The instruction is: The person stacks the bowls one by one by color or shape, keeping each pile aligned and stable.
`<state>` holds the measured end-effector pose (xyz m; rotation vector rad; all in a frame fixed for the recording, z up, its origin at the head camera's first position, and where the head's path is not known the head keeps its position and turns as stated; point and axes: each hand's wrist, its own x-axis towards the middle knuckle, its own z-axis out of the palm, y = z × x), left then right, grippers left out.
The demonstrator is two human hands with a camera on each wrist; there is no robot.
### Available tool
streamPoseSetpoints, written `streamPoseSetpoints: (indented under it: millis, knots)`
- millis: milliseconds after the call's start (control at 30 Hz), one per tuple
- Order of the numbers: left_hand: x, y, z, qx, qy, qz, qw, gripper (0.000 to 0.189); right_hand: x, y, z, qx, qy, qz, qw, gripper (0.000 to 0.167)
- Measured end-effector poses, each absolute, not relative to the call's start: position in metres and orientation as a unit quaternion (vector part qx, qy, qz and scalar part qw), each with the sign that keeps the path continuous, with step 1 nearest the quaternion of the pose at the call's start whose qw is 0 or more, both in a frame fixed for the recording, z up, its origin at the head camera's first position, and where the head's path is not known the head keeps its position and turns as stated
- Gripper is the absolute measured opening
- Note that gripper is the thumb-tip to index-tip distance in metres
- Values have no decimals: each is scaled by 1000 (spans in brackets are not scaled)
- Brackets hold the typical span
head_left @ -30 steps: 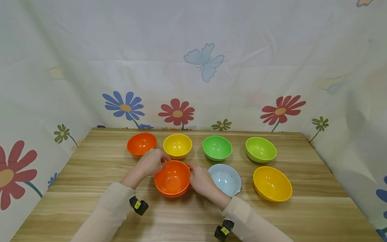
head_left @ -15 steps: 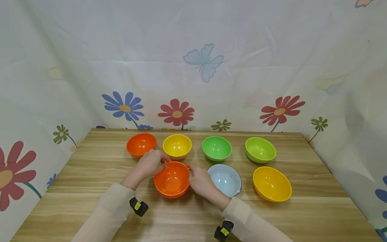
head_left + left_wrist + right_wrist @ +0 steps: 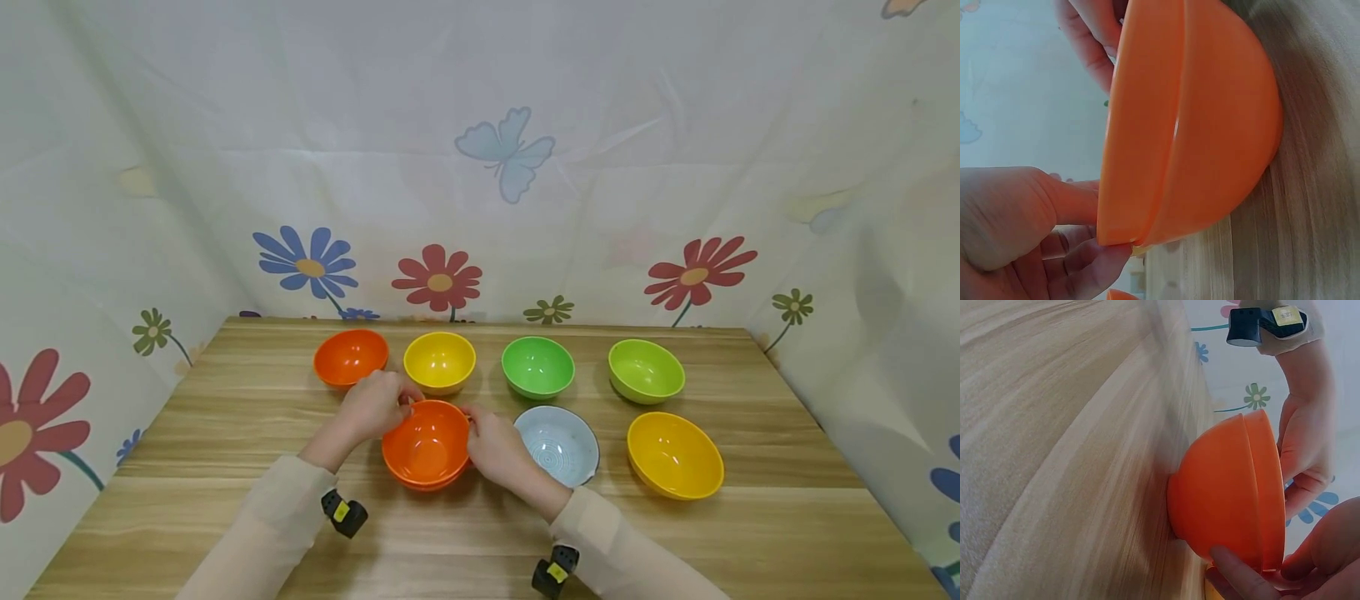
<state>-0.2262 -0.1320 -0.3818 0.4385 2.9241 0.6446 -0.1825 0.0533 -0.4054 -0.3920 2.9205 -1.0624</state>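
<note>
Two orange bowls (image 3: 426, 446) stand nested on the wooden table, the upper one's rim showing just above the lower one's in the left wrist view. My left hand (image 3: 377, 403) pinches the rim at the far left side, thumb inside and fingers outside. At the far right side my right hand (image 3: 498, 446) grips the rim too; in the right wrist view one finger (image 3: 1241, 575) lies along the outside wall. The bowls' base (image 3: 1175, 506) appears to rest on the tabletop.
Behind stand an orange-red bowl (image 3: 351, 358), a yellow bowl (image 3: 440, 362), a green bowl (image 3: 538, 367) and a lime bowl (image 3: 647, 371). A pale blue bowl (image 3: 558, 446) sits close beside my right hand, with a larger yellow bowl (image 3: 675, 456) farther right. Flowered curtain (image 3: 510, 208) encloses the table.
</note>
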Motion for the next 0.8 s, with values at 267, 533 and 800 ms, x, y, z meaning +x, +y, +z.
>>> streamPoseSetpoints:
  millis: [267,533,800]
  knots:
    - [-225,-131,-382,147,965,212,47,17,-182,53,-406,-126,934,-333,2,30]
    - [-224,-131,-383,143,966,212,44,17,-182,52,-406,-125,933,-338,8,30]
    - [-224,-131,-385,137,967,212,45,17,-182,53,-408,-122,930,-348,13,30]
